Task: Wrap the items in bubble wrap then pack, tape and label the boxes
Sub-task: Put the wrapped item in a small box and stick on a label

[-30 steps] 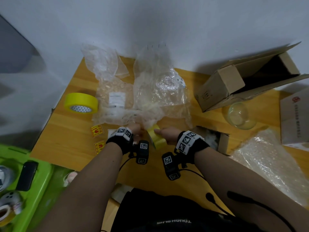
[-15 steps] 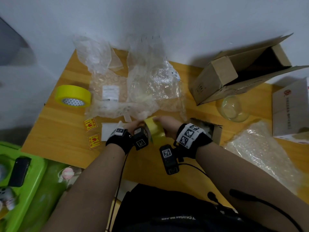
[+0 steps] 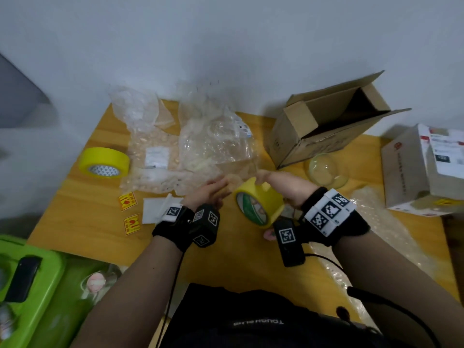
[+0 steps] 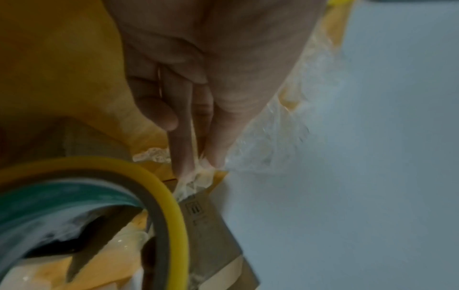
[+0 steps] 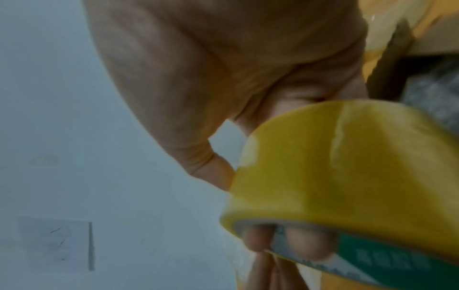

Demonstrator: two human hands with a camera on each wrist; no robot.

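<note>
- Taping step in hand, judged from the grip: right hand (image 3: 283,187) wrapped round the yellow tape roll (image 3: 259,202), fingers hooked through its core, roll held on edge above the tabletop (image 3: 75,197).
- Left hand (image 3: 211,190) just beside the roll, fingertips (image 4: 183,164) pinched on a crumpled clear scrap, probably the tape's free end; blur hides which.
- Open cardboard box (image 3: 324,126) on its side at the far right, glass bowl (image 3: 326,169) just in front, unwrapped.
- Bubble wrap (image 3: 200,146) heaped beyond the hands; second tape roll (image 3: 104,163) lying far left.
- Next, likely: draw out a length with a steady pull, roll kept firm.
</note>
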